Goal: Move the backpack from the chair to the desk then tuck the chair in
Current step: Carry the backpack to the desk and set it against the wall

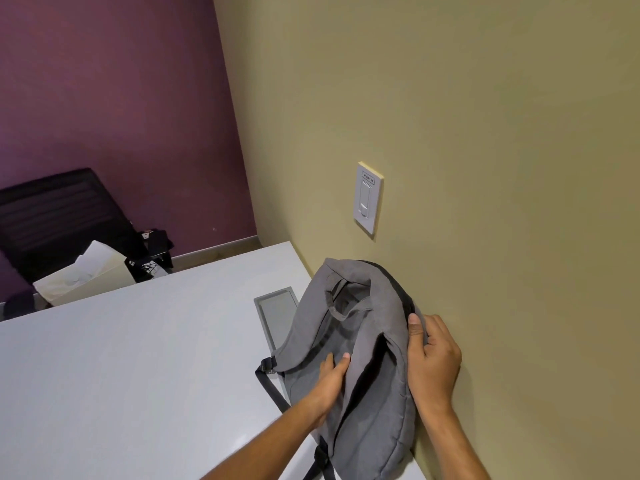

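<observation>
A grey backpack (349, 344) with black straps lies on the white desk (138, 368), pressed against the beige wall at the right. My left hand (329, 379) rests on its back panel, fingers on the fabric near a shoulder strap. My right hand (433, 358) grips the bag's upper edge on the wall side, thumb over the fabric. A black chair (62, 223) stands beyond the desk's far edge at the left, against the purple wall; this may not be the chair the task names.
A grey cable hatch (273, 313) is set into the desk, partly under the backpack. A white wall switch (369, 199) sits above the bag. A white box (86, 275) and dark items lie by the black chair.
</observation>
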